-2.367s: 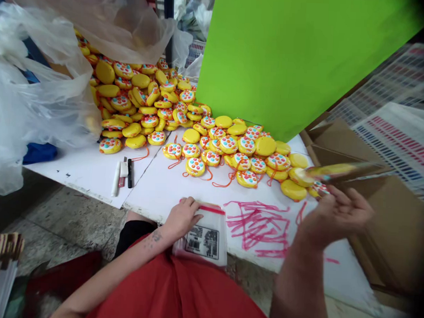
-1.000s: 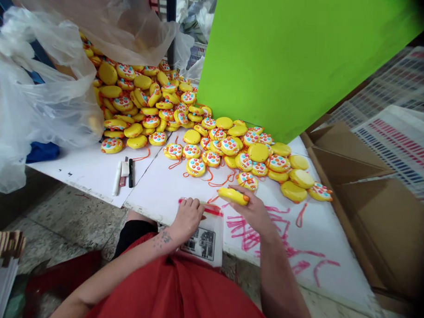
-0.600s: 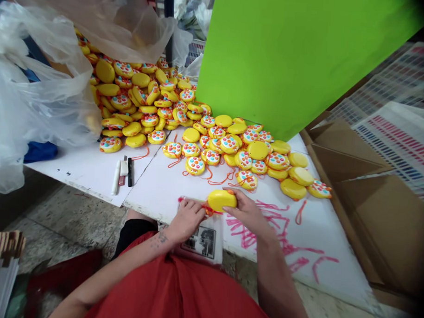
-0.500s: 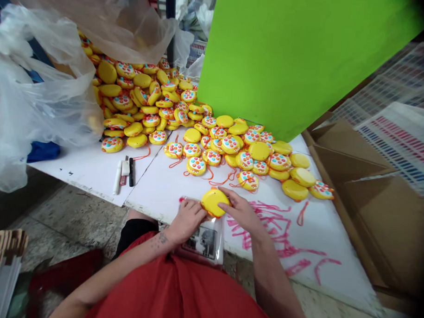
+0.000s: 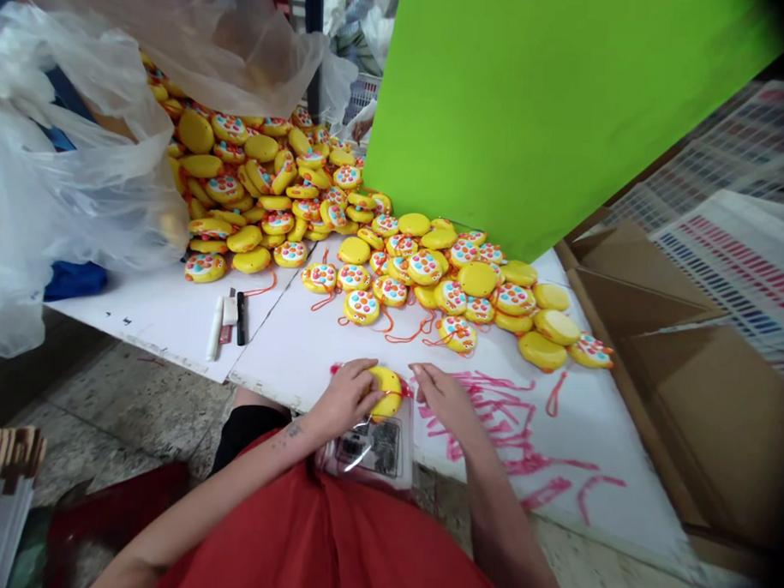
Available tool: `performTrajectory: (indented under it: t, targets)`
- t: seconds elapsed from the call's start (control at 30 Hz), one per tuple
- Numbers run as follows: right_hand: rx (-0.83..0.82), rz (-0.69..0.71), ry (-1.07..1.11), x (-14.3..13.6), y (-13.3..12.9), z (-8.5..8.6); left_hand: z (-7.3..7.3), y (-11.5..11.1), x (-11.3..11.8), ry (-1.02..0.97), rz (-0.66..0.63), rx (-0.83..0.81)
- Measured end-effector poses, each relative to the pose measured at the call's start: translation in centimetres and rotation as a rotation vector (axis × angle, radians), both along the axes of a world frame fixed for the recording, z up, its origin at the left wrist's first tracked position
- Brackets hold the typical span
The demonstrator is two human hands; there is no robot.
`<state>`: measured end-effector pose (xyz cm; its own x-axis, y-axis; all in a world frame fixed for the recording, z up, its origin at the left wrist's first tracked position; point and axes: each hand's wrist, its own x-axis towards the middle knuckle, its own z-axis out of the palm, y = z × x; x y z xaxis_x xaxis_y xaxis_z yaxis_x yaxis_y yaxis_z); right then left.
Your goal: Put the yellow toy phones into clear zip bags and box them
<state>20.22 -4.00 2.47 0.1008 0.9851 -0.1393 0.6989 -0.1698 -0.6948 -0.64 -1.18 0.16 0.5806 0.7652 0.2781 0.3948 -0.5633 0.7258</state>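
Observation:
My left hand (image 5: 346, 397) is closed around the left side of a round yellow toy (image 5: 389, 385), plain yellow face up. An orange-red cord lies across this toy. Just to the right, my right hand (image 5: 445, 400) is apart from the toy, its thumb and fingertips pinched together. Whatever those fingertips hold is too small to make out. Under the left hand, a clear plastic pouch (image 5: 375, 448) with a dark printed picture lies at the table edge. Beside my right hand, many pink strips (image 5: 509, 427) are scattered on the white table (image 5: 287, 350).
A large heap of similar yellow toys (image 5: 280, 183) with coloured dots spreads across the back. Pens (image 5: 240, 317) lie at left near a plastic bag (image 5: 106, 181). A green panel (image 5: 502, 101) stands behind; an open cardboard box (image 5: 677, 407) is at right.
The yellow toy has turned and shifted slightly left and down, and now sits in my left hand alone. My right hand has let go of it and moved a little to the right.

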Motion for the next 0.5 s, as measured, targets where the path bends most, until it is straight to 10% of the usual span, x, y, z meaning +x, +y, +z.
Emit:
performTrajectory:
  t: [0.5]
  targets:
    - [0.241,-0.214,0.168,-4.4,-1.0,-0.4,3.9,0.8,0.0,0.092,-0.140,-0.240]
